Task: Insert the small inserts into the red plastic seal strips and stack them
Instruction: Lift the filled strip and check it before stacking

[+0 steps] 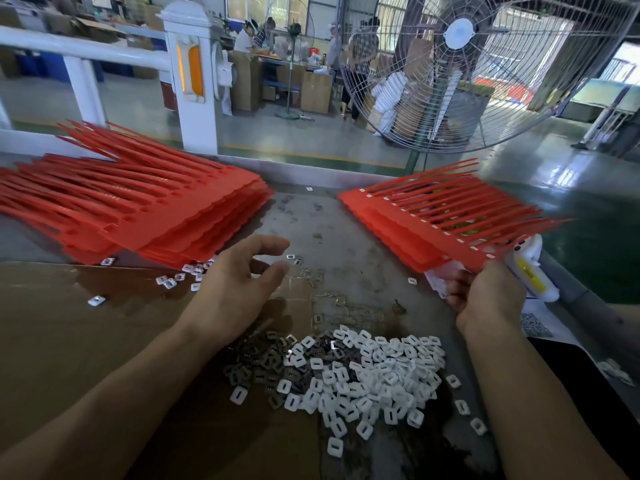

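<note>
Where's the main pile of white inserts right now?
The pile of white inserts lies low in the head view, centre-right on the table, between both forearms.

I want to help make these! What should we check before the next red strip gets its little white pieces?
1. Right hand holds the filled strip by its near edge: ok.
2. Left hand free, fingers relaxed: ok.
3. Pile of white inserts within reach: ok.
4. Stack of red strips on the left ready: ok.
5. Every slot in the held strip filled: cannot tell.
</note>
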`<state>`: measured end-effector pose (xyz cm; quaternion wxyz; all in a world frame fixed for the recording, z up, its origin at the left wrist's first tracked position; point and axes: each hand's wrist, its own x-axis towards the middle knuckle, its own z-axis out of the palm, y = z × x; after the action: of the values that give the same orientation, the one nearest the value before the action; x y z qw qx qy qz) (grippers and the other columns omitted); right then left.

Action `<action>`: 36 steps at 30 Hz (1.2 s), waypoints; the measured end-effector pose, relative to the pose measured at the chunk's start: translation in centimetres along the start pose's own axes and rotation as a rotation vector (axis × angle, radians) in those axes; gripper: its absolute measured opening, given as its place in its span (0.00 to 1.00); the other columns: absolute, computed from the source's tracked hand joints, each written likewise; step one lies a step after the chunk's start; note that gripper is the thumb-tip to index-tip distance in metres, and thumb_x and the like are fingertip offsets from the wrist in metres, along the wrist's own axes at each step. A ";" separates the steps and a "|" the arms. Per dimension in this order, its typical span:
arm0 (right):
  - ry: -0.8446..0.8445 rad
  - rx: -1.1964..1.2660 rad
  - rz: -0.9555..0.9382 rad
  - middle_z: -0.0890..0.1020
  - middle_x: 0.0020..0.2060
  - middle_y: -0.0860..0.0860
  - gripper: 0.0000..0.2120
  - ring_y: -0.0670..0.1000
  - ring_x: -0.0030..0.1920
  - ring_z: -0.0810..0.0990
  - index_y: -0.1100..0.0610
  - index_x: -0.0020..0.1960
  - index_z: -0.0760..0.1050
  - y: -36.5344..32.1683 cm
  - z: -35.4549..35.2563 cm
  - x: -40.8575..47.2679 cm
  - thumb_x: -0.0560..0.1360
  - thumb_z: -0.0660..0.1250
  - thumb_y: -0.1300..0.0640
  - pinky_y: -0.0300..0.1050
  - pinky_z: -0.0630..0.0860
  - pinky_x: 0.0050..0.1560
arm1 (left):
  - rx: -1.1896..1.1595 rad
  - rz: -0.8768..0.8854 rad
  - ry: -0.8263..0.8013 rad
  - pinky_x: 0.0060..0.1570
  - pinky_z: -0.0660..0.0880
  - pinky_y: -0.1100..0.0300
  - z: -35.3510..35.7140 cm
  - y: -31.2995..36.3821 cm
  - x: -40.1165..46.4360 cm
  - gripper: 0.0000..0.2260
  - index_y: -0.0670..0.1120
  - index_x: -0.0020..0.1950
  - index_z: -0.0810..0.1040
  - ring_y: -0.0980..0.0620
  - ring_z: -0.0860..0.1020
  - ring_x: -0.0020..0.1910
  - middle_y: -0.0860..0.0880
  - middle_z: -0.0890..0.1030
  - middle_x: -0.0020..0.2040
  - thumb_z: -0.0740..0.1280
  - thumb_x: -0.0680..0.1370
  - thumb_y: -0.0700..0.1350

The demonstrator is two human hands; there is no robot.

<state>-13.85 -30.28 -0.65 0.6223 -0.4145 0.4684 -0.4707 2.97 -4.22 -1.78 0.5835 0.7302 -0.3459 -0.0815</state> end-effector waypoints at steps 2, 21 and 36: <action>-0.043 -0.003 -0.020 0.78 0.23 0.48 0.11 0.44 0.18 0.71 0.57 0.45 0.75 0.0 0.2 -0.1 0.83 0.58 0.57 0.33 0.65 0.20 | -0.004 -0.004 -0.003 0.36 0.73 0.72 0.0 -0.1 0.1 0.11 0.56 0.62 0.81 0.64 0.78 0.40 0.59 0.81 0.46 0.70 0.80 0.46; -0.121 -0.443 -0.153 0.73 0.18 0.46 0.17 0.43 0.16 0.66 0.57 0.37 0.79 0.8 0.4 -0.1 0.82 0.66 0.50 0.38 0.62 0.20 | -0.532 -0.313 0.061 0.39 0.83 0.43 -0.9 -0.5 1.1 0.13 0.52 0.61 0.82 0.44 0.82 0.37 0.43 0.86 0.48 0.74 0.77 0.46; -0.387 -0.445 -0.328 0.75 0.23 0.51 0.18 0.46 0.20 0.70 0.61 0.40 0.79 1.8 1.8 -3.2 0.83 0.65 0.51 0.37 0.64 0.19 | -1.182 -0.367 0.345 0.37 0.80 0.62 -3.2 -1.0 3.2 0.07 0.43 0.61 0.70 0.52 0.83 0.38 0.44 0.86 0.48 0.59 0.85 0.43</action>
<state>-12.13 -26.62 -1.32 0.5099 -0.6917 0.3599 -0.3633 7.44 -3.57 -0.78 0.9114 0.3353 -0.0134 -0.2383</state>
